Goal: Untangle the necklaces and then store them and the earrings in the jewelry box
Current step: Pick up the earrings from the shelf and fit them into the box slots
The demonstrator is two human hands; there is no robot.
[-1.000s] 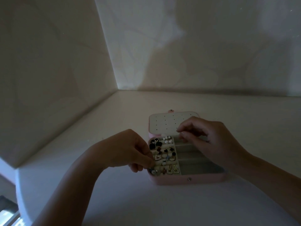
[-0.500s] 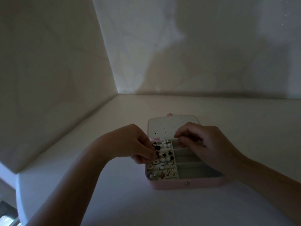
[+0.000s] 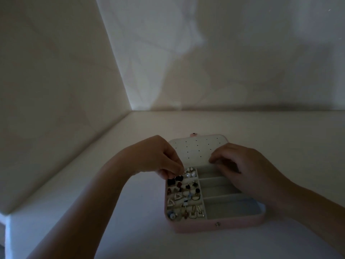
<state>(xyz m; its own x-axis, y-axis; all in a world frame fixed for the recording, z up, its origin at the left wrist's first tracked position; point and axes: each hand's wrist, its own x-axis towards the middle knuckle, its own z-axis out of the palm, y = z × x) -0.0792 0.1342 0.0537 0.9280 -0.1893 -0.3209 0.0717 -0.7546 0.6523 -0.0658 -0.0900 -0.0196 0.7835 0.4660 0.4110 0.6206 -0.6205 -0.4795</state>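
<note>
The left hand (image 3: 160,159) has travelled from the near rows of the pink jewelry box (image 3: 220,224) to its far left corner, fingertips pinched together over the earrings (image 3: 186,195) that fill the left-hand slots; whether they hold a stud is too dim to tell. The right hand (image 3: 240,167) rests curled over the far right compartments, beside the perforated lid panel (image 3: 194,150); what it holds, if anything, cannot be told. No necklaces are visible. In this gloom, a stud could slip from the pinch, or a knuckle could knock seated pairs loose onto the white table (image 3: 130,230).
</note>
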